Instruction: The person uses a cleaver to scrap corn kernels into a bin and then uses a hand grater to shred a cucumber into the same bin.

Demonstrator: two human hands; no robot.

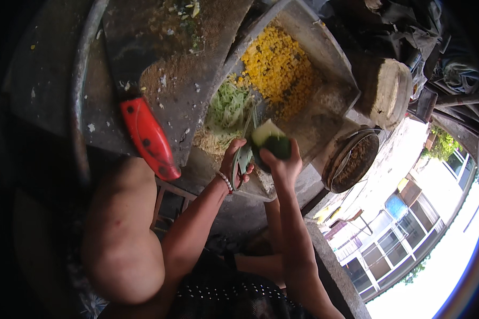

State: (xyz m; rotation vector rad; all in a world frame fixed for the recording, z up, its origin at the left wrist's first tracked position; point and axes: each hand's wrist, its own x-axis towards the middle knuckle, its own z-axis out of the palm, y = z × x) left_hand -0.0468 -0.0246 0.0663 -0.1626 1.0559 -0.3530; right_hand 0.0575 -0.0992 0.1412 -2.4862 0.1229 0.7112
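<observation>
My left hand (228,160), with a beaded bracelet at the wrist, grips a pale green hand grater (244,157) held tilted over the near end of a grey trough (345,65). In my right hand (286,166) is a cut piece of dark-green-skinned vegetable (278,146), its pale flesh exposed, close against the grater's right side. Pale green shreds (230,104) are heaped in the trough beyond my left hand. Farther back lie many small yellow pieces (279,60) that look like diced vegetable or corn. A tan crumbly meal (209,140) sits below the shreds.
Left of the trough, a large knife with a red handle (149,137) rests on a stained board (179,81), its handle overhanging the near edge. A round bucket (353,161) with brown material inside stands at the right, near a pale block (389,93). My bare knee (123,247) is at left.
</observation>
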